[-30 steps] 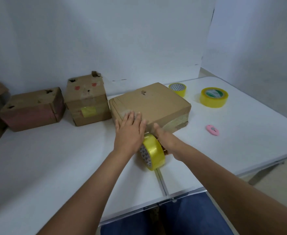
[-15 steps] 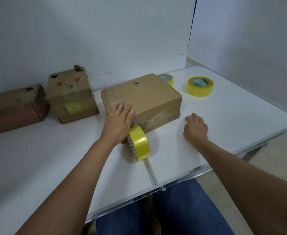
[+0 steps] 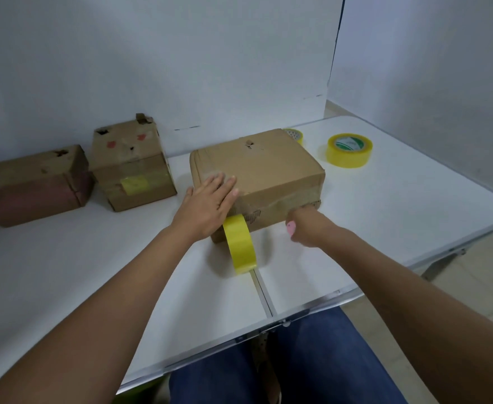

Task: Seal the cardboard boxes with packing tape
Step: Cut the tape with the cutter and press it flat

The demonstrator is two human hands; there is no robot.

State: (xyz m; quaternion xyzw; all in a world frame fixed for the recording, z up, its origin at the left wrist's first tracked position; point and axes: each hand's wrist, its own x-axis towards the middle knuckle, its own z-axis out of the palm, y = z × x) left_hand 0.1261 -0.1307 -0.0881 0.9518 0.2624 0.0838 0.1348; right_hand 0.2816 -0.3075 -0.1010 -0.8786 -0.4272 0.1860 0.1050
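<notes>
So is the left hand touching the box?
Touching. The head view shows the left hand lying flat on the box, fingers spread over its top near corner, no gap.

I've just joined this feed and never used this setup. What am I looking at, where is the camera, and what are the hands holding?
No machine here: a person's two bare hands, filmed by a head-worn camera looking down at a white table. The left hand lies flat on the nearest cardboard box. A yellow tape roll stands on edge against that box. The right hand is closed around a small pink cutter. Two more boxes sit left, two more tape rolls behind right.
</notes>
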